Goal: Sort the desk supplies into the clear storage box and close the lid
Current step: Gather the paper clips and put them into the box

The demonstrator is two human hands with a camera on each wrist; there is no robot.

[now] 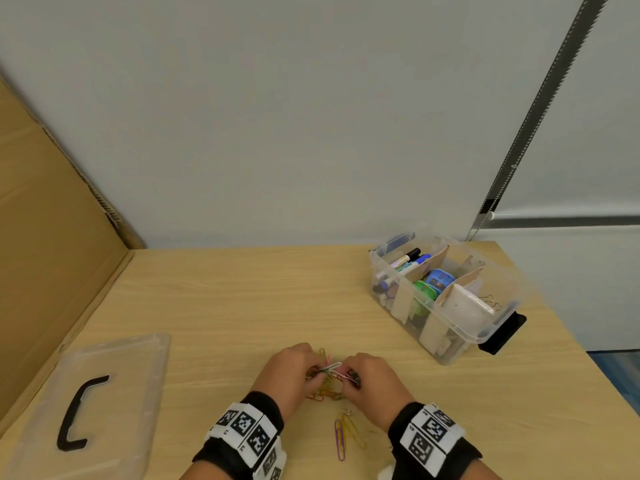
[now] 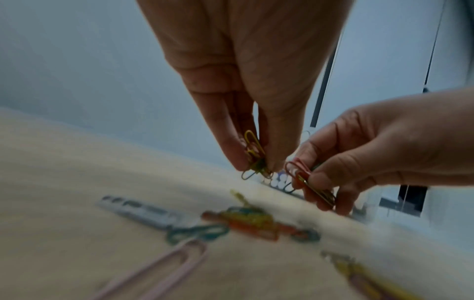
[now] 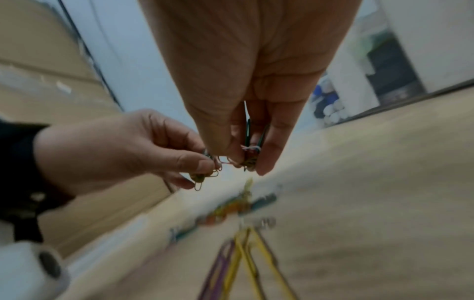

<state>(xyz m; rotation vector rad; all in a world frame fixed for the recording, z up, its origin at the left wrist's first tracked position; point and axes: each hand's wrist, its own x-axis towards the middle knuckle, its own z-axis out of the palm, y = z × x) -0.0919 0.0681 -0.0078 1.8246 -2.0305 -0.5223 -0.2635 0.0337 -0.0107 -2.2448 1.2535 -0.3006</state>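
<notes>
Both hands meet near the front middle of the desk. My left hand (image 1: pixel 294 370) pinches a small bunch of yellow and green paper clips (image 2: pixel 255 155) between thumb and fingers. My right hand (image 1: pixel 369 375) pinches another bunch of red and gold paper clips (image 2: pixel 305 180). More coloured clips (image 2: pixel 254 222) lie on the desk under the hands, and long purple and yellow clips (image 1: pixel 343 436) lie nearer me. The clear storage box (image 1: pixel 446 336) stands open at the back right, with markers and other supplies between cardboard dividers. Its lid (image 1: pixel 104 403) lies flat at the front left.
A cardboard sheet (image 1: pixel 52 237) leans along the left side of the desk. A white wall stands behind. The desk's right edge runs just past the box, beside a black latch (image 1: pixel 504 332).
</notes>
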